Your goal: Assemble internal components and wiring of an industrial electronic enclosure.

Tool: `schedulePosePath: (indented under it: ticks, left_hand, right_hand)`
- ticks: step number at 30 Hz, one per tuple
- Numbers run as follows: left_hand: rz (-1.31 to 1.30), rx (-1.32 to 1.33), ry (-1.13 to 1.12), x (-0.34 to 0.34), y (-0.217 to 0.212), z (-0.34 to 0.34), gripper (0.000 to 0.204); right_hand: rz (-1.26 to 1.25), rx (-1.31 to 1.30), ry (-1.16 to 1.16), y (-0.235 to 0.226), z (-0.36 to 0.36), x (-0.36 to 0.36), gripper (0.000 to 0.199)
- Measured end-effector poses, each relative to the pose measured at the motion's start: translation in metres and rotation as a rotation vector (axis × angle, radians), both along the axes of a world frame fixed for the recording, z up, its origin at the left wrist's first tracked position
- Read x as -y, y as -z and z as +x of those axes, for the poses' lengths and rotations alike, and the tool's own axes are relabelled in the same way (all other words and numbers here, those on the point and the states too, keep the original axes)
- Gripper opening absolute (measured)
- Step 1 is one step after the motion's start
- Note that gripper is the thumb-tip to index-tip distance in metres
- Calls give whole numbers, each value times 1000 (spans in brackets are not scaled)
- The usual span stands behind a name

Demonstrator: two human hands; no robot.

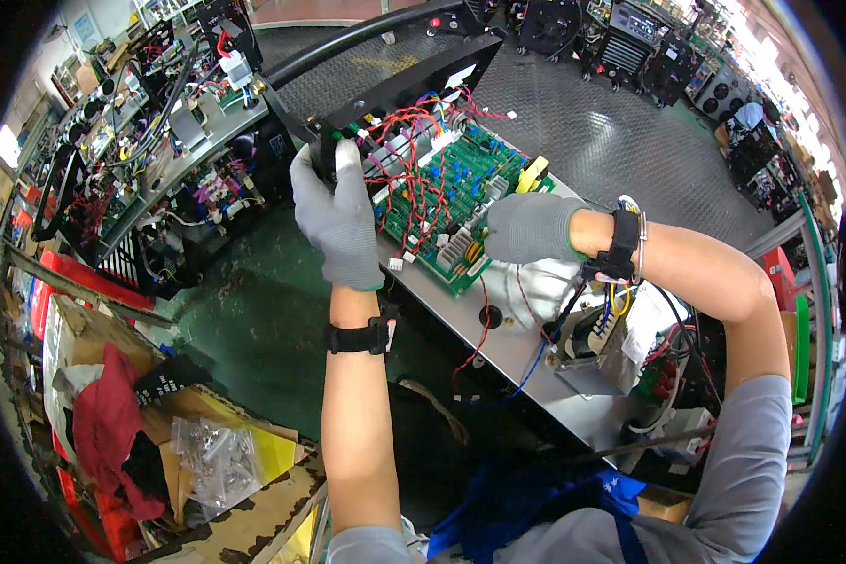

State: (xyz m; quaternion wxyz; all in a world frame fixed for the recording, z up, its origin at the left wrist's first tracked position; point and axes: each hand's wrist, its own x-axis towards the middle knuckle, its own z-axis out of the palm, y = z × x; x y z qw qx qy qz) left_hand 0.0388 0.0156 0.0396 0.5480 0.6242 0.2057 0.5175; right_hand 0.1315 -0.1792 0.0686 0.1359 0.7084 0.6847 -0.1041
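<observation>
My left hand (336, 216), in a grey glove, is closed at the near end of a black front panel (414, 89), thumb and fingers on either side of its dark corner. Beside it, a green circuit board (465, 179) lies on a metal chassis plate (526, 362), with twisted red-and-black wires (414, 183) strewn across it. My right hand (533, 227), gloved too, is curled over the board's right edge. Its fingers point down and away, so what they hold is hidden. A yellow and black part (533, 175) shows just beyond that hand.
On the left stands another opened machine chassis (188, 141) full of wires. A worn carton (244, 498) at lower left holds a red cloth (113, 428) and a clear bag of small parts (218, 461). A transformer (587, 334) sits on the plate's near end. Black machines (620, 47) stand farther back.
</observation>
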Motion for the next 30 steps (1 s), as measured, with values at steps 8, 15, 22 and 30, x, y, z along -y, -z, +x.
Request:
schedulePosePath:
  ticks: [8, 15, 22, 30]
  left_hand:
    - [86, -29, -73, -3, 7, 3, 36]
    - [104, -129, -146, -2, 12, 2, 41]
    - [100, -156, -165, 2, 10, -1, 44]
    - [84, -184, -187, 1, 10, -1, 44]
  right_hand:
    - [-7, 55, -162, 9, 11, -4, 11]
    - [-45, 95, -157, 12, 6, 1, 5]
    - [-45, 50, -193, 10, 11, -4, 4]
    - [-33, -141, -15, 25, 15, 18, 20]
